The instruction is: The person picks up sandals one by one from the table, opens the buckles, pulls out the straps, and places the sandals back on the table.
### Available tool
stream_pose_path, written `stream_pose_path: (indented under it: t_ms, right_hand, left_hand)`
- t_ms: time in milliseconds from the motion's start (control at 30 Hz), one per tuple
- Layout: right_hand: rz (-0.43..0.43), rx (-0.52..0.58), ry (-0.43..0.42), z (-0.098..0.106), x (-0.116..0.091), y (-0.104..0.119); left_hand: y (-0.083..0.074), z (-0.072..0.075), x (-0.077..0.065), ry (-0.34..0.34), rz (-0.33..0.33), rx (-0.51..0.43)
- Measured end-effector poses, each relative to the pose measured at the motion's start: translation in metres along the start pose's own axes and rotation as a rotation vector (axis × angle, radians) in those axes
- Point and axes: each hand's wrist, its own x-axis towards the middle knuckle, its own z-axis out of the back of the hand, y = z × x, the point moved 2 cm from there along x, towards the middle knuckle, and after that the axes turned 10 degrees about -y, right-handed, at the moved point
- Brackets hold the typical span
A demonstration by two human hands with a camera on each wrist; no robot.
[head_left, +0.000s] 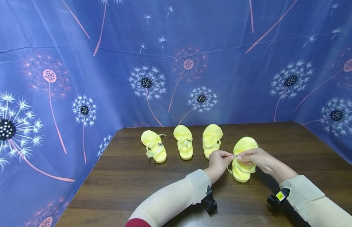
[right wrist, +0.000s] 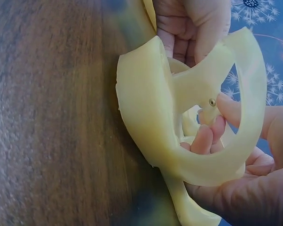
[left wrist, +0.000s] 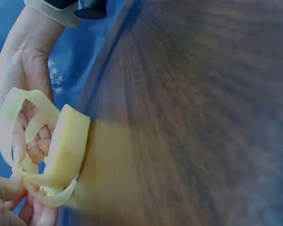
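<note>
The rightmost yellow sandal (head_left: 245, 144) lies on the dark wooden table, toe end away from me. My left hand (head_left: 218, 164) comes in from its left, thumb and fingertips pinching the strap at a small round metal piece. From the right, my right hand (head_left: 257, 158) pinches the same strap, its fingers inside the sandal's opening. A small metal stud (right wrist: 212, 102) shows on the strap beside the right thumb in the right wrist view. A loose yellow strap (left wrist: 52, 195) hangs at the sandal's side in the left wrist view. The left fingertips are partly hidden there.
Three more yellow sandals stand in a row to the left: one at the far left (head_left: 154, 145), one in the middle (head_left: 184, 148) and one nearest my left hand (head_left: 212, 134). A blue dandelion-print cloth (head_left: 176, 104) hangs behind the table (head_left: 130, 189).
</note>
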Motion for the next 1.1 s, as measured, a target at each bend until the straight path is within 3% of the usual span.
stream_pose_path:
  t_ms: [133,267,467,600,767,833,1100]
  right_hand:
    - [-0.003,0.0,0.005,0.0013,-0.0005,0.0024]
    - [0.003,0.0,0.009,0.0017,0.0013,0.0035]
    - [-0.022,-0.018,0.004,0.0046,0.0004,-0.0015]
    - [-0.016,-0.017,0.012,0.0024,0.0015,-0.0017]
    - [-0.017,-0.018,0.007,0.0024,0.0044,-0.0009]
    - [-0.014,-0.016,0.003,0.0027,0.0051,-0.0005]
    - [-0.016,-0.001,-0.015,0.0,0.0029,-0.0029]
  left_hand:
    - [0.003,0.005,-0.0009,0.056,0.038,0.03]
    - [0.0033,0.0078,-0.0009,0.059,0.036,0.068]
    - [0.0006,-0.0012,-0.003,0.08,-0.057,0.175]
    - [-0.0022,0.0008,-0.0027,0.083,-0.129,0.26]
    - [-0.0055,0.0013,0.0002,0.075,-0.19,0.284]
    - [-0.0059,0.0004,0.0021,0.071,-0.192,0.283]
    - [-0.0033,0.0035,0.0037,0.093,-0.074,0.19]
